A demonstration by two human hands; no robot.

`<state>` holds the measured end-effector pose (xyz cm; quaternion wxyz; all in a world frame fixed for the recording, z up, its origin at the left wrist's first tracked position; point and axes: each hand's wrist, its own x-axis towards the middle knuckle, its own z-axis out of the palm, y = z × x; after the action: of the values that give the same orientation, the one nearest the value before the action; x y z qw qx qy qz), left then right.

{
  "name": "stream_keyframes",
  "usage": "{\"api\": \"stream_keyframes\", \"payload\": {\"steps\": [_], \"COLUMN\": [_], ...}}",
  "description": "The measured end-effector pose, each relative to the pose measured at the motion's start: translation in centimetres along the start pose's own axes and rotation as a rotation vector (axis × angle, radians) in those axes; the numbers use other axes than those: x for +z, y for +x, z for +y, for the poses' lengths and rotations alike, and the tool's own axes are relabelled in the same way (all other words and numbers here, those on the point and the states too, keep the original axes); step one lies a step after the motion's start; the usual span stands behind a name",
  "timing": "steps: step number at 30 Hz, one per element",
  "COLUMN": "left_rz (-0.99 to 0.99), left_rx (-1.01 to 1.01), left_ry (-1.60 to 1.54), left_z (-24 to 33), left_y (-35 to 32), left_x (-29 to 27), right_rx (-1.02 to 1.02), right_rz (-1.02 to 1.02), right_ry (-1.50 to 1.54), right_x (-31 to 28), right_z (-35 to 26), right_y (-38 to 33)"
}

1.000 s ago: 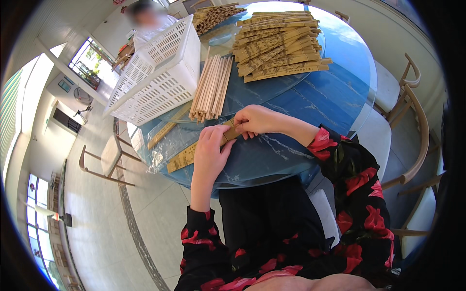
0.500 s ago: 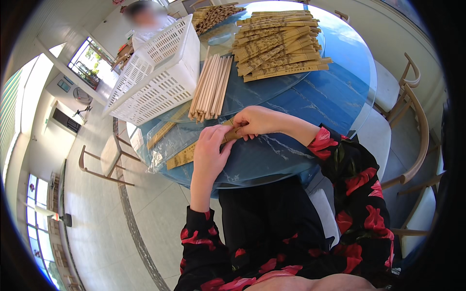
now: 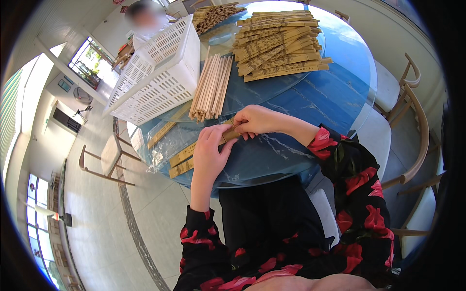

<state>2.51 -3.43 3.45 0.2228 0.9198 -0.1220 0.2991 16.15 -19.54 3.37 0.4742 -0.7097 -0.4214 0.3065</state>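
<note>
Brown paper chopstick sleeve point(image 3: 230, 134), five o'clock from the chopsticks point(image 3: 212, 88), pinched by left hand point(image 3: 210, 145) and right hand point(image 3: 256, 120). I judge it light, easily creased; I'd hold its edges.

Sticks point(image 3: 212, 87) on table point(image 3: 335, 92), basket point(image 3: 155, 94) left, wrapper pile point(image 3: 279, 46) right, wrappers point(image 3: 183, 154) in front

Bright daylight, windows point(image 3: 33, 234) at left washed out. Sky-like glare on bench point(image 3: 323, 99), far right. Fisheye bends edges; corners black. Other person's head point(image 3: 145, 18) blurred.
</note>
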Motion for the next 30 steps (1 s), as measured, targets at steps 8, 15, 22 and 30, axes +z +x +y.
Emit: {"api": "stream_keyframes", "payload": {"steps": [8,15,22,30], "left_rz": [0.002,-0.009,0.047,0.048], "left_rx": [-0.057,-0.072,-0.06,-0.093], "left_ry": [-0.078,-0.055,-0.03,-0.112], "left_z": [-0.5,-0.7,0.1,-0.4], "left_y": [-0.3,-0.4,-1.0,-1.0], "left_x": [0.0,0.2,0.1,0.2], "right_rx": [0.003,0.003,-0.001,-0.018], "right_rz": [-0.003,0.0,-0.01,-0.024], "right_ry": [0.015,-0.002,-0.021,-0.062], "right_x": [0.0,0.1,0.2,0.2], "right_z": [-0.1,-0.3,-0.6,-0.9], "right_y": [-0.1,-0.2,-0.4,-0.5]}}
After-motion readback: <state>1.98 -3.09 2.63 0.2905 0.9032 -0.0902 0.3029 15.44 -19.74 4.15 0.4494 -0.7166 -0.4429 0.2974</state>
